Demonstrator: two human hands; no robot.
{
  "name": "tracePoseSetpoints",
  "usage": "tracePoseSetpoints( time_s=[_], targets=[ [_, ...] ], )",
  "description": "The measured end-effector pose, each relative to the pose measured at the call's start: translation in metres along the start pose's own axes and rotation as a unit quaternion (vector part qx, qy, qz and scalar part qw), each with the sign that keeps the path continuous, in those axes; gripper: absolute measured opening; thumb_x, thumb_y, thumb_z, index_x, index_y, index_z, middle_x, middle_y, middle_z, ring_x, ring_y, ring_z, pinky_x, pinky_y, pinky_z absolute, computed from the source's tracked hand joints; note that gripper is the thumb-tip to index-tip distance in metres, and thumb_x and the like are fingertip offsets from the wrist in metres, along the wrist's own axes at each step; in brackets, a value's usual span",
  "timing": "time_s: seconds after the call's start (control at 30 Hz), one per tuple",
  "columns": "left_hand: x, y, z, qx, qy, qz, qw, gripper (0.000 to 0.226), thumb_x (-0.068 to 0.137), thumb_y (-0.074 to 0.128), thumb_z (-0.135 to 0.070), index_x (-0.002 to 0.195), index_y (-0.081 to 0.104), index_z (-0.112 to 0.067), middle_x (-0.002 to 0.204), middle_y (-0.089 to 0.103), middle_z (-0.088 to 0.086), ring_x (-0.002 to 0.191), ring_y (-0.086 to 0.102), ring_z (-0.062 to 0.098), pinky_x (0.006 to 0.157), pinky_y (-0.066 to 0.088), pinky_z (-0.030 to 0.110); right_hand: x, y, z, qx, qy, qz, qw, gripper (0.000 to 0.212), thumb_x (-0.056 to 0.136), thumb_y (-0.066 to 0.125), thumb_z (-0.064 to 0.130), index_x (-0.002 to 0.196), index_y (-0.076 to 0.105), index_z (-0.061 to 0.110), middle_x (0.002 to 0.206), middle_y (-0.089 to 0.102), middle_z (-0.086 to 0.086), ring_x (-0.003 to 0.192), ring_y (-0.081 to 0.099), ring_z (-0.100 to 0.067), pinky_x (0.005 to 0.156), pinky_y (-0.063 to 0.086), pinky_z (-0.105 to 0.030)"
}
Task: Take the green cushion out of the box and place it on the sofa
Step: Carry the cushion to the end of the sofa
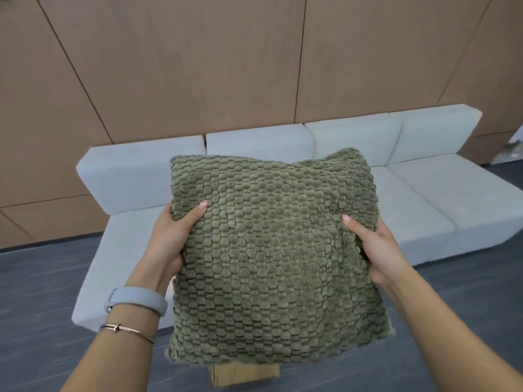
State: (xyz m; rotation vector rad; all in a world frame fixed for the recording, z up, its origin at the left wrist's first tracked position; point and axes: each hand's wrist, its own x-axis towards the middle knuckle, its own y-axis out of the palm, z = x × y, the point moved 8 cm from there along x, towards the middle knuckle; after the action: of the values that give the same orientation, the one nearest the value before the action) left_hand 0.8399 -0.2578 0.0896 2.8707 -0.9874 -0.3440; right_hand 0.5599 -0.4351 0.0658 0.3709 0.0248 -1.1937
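Note:
A square green cushion (277,258) with a bumpy woven surface fills the middle of the view, held up in the air in front of me. My left hand (172,236) grips its left edge, thumb on the front face. My right hand (376,247) grips its right edge the same way. Behind the cushion stretches a long pale grey sofa (441,193) with block-shaped back cushions, partly hidden by the cushion. A strip of brown cardboard, the box (243,376), peeks out just below the cushion's bottom edge; most of it is hidden.
A wall of brown wood panels (198,66) rises behind the sofa. Dark grey carpet (36,292) covers the floor around the sofa's left end and in front of it. My left wrist wears a pale blue band and a thin bracelet.

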Motion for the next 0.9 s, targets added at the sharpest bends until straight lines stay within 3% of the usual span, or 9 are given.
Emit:
tracePoseSetpoints(
  time_s=[0.33,0.47,0.63,0.77,0.9],
  targets=[
    [-0.012,0.115,0.047,0.028,-0.079,0.071,0.994,0.024,0.078,0.07,-0.023,0.097,0.066,-0.009,0.096,0.072,0.009,0.089,0.068,0.021,0.072,0.052,0.031,-0.008,-0.114,0.008,0.028,0.007,-0.095,0.995,0.037,0.084,0.064,0.014,0.12,0.055,0.021,0.111,0.068,-0.002,0.101,0.064,-0.02,0.079,0.052,-0.035],
    [-0.019,0.19,0.065,0.039,-0.088,0.1,0.99,0.024,0.078,0.072,-0.023,0.098,0.065,-0.012,0.099,0.071,0.008,0.093,0.067,0.022,0.077,0.052,0.032,-0.004,-0.183,0.027,0.033,-0.002,-0.128,0.991,0.028,0.083,0.066,0.015,0.108,0.061,0.025,0.112,0.069,-0.004,0.103,0.065,-0.023,0.087,0.052,-0.041],
    [-0.03,0.292,0.087,0.031,-0.092,0.136,0.986,0.024,0.078,0.071,-0.02,0.099,0.066,-0.01,0.096,0.072,0.008,0.09,0.068,0.022,0.074,0.051,0.031,0.008,-0.277,0.051,0.036,0.0,-0.183,0.982,0.044,0.08,0.069,0.018,0.123,0.057,0.02,0.117,0.069,-0.007,0.104,0.066,-0.027,0.092,0.051,-0.049],
    [-0.04,0.372,0.104,0.023,-0.105,0.158,0.982,0.029,0.076,0.073,-0.019,0.102,0.066,-0.008,0.096,0.072,0.01,0.089,0.068,0.023,0.072,0.051,0.031,0.018,-0.347,0.074,0.044,-0.013,-0.21,0.977,0.045,0.081,0.068,0.016,0.124,0.057,0.018,0.116,0.069,-0.008,0.104,0.066,-0.028,0.091,0.051,-0.049],
    [-0.052,0.442,0.116,0.023,-0.112,0.187,0.976,0.018,0.077,0.071,-0.017,0.093,0.066,-0.01,0.094,0.071,0.009,0.085,0.068,0.02,0.067,0.05,0.029,0.025,-0.407,0.091,0.061,-0.021,-0.244,0.968,0.045,0.082,0.068,0.015,0.125,0.057,0.018,0.117,0.069,-0.01,0.104,0.067,-0.029,0.09,0.052,-0.05]
  ],
)
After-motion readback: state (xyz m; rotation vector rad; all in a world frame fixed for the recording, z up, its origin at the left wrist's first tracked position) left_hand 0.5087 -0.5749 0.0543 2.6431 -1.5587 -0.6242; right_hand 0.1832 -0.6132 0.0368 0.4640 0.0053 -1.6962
